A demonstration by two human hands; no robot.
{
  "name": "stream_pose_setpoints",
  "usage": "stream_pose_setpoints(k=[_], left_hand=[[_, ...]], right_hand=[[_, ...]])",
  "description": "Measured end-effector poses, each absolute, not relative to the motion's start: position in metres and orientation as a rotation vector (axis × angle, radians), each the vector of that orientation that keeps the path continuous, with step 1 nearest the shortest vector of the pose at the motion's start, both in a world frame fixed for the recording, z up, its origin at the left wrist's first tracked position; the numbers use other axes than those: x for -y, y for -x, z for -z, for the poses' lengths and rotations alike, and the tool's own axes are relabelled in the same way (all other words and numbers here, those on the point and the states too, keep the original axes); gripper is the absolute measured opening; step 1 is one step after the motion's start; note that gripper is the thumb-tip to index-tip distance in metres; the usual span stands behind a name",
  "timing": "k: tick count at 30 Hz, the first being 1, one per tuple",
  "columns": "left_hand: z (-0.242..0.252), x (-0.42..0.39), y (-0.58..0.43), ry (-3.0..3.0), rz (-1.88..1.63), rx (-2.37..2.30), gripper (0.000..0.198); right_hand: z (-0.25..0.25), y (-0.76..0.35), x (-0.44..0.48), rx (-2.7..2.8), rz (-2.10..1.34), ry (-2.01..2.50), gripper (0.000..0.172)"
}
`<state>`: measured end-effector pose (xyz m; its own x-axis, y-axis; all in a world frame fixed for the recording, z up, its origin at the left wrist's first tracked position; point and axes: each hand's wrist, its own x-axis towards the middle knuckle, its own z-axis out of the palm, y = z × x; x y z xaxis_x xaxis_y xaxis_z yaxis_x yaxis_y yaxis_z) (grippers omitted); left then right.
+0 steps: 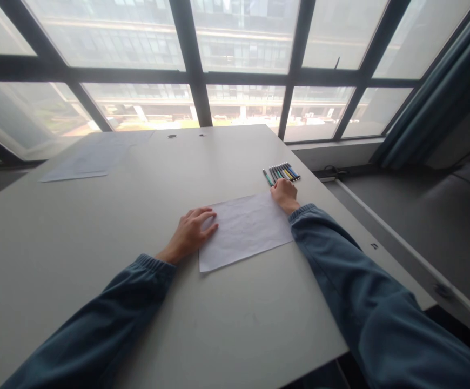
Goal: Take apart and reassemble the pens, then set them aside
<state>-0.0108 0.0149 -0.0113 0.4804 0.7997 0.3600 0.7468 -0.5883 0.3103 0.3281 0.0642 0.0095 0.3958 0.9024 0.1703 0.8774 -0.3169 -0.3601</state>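
A white sheet of paper (pixel 247 229) lies on the table in front of me, slightly wrinkled, with faint marks. My left hand (pixel 192 229) rests over its left edge, fingers spread and slightly bent, gripping nothing. At the sheet's top right corner is my right hand (pixel 285 194), its fingers closed at the near end of a green marker pen (pixel 267 177). That pen lies slightly apart from a row of marker pens (pixel 286 171) with dark, green, yellow and blue barrels, just beyond the hand. My right fingertips are partly hidden.
More white sheets (pixel 89 156) lie at the table's far left. The white table (pixel 227 335) has two round fittings near its far edge, below large windows (pixel 243 102). A blue curtain (pixel 429 102) hangs at the right, above the grey floor.
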Motion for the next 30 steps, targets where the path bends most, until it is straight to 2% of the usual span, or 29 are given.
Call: stream_pose_setpoints(k=[18,22,25,30], left_hand=[[0.01,-0.019,0.016,-2.624,-0.701,-1.327,0.039],[0.011,-0.02,0.016,-2.624,-0.684,-1.33,0.038],[0.01,-0.019,0.015,-2.622,-0.682,-1.34,0.039],[0.007,-0.012,0.013,-2.637,-0.737,-1.303,0.048]], right_hand=[[-0.012,-0.328,-0.061,1.56,-0.168,2.226,0.02],[-0.021,-0.323,-0.044,1.596,-0.097,2.16,0.028],[-0.025,-0.307,-0.024,1.684,0.001,2.053,0.032],[-0.022,-0.269,0.007,1.947,-0.011,1.888,0.027]])
